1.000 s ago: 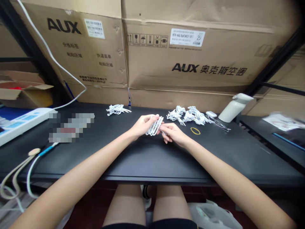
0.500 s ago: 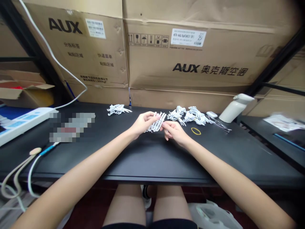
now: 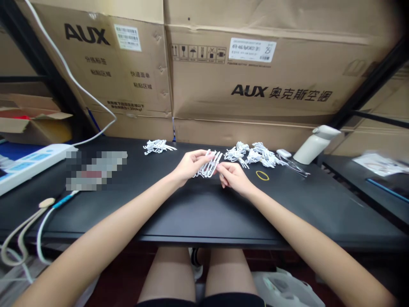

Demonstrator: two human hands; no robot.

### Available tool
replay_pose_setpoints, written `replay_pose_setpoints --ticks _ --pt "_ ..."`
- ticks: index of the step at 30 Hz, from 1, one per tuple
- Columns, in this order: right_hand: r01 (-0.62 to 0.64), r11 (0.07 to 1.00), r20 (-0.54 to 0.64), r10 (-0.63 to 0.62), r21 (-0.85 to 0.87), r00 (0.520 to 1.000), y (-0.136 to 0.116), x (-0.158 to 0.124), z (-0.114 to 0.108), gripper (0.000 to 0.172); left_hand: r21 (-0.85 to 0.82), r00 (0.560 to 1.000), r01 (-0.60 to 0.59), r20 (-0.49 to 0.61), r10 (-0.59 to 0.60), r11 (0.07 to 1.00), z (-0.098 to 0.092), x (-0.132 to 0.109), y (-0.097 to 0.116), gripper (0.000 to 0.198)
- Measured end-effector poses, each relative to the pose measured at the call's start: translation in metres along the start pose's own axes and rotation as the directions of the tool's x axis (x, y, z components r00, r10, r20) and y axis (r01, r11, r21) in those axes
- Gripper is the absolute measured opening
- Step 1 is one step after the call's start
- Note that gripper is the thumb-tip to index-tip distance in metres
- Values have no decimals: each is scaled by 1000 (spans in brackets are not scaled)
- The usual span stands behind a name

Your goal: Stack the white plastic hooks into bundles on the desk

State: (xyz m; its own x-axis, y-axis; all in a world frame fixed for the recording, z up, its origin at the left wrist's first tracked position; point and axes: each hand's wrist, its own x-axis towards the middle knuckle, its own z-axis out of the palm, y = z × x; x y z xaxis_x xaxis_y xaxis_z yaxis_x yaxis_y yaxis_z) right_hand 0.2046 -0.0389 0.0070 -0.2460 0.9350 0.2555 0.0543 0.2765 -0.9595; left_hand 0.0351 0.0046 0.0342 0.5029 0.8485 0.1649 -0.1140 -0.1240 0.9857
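Above the black table, my left hand (image 3: pixel 188 167) is closed round a bunch of white bent-wire hooks (image 3: pixel 209 167). The hooks stand side by side, their curved ends toward me and straight ends pointing away. My right hand (image 3: pixel 234 177) has thumb and forefinger pinched together at the right edge of the bunch, touching the outermost hook; whether it grips that hook is hard to make out. Beyond the left hand lies a small pile of similar hooks (image 3: pixel 157 147). Larger tangled heaps of white hooks (image 3: pixel 263 156) rest behind the right hand. A yellow rubber band (image 3: pixel 263 180) lies near my right wrist.
Large cardboard boxes (image 3: pixel 204 102) wall off the back of the table (image 3: pixel 198 213). At right stand a white bottle (image 3: pixel 311 147), a small white case (image 3: pixel 283 153) and eyeglasses (image 3: pixel 297 168). A power strip (image 3: pixel 35 164), a cable and a blurred-out object (image 3: pixel 97 170) occupy the left.
My right fingertips have shifted very slightly along the right edge of the bunch. The left hand keeps its hold on the hooks, and everything else is unchanged.
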Motion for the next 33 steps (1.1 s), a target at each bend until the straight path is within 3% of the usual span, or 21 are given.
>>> replay_pose_setpoints --ticks 5,13,24,33 --pt "8 997 4 -7 -74 1000 1 -1 -1 36 30 999 1 -36 0 1000 1 -1 -1 41" --pt "-54 998 5 54 -14 999 0 -1 1 35 101 996 20 -93 -10 995 1 0 -3 39" --pt "-34 998 -7 34 50 999 5 0 -1 34 -38 995 36 -96 -39 999 3 -2 6 39" --pt "-77 991 -16 79 109 997 -1 1 2 33 6 990 21 -139 -20 1000 4 -2 5 39"
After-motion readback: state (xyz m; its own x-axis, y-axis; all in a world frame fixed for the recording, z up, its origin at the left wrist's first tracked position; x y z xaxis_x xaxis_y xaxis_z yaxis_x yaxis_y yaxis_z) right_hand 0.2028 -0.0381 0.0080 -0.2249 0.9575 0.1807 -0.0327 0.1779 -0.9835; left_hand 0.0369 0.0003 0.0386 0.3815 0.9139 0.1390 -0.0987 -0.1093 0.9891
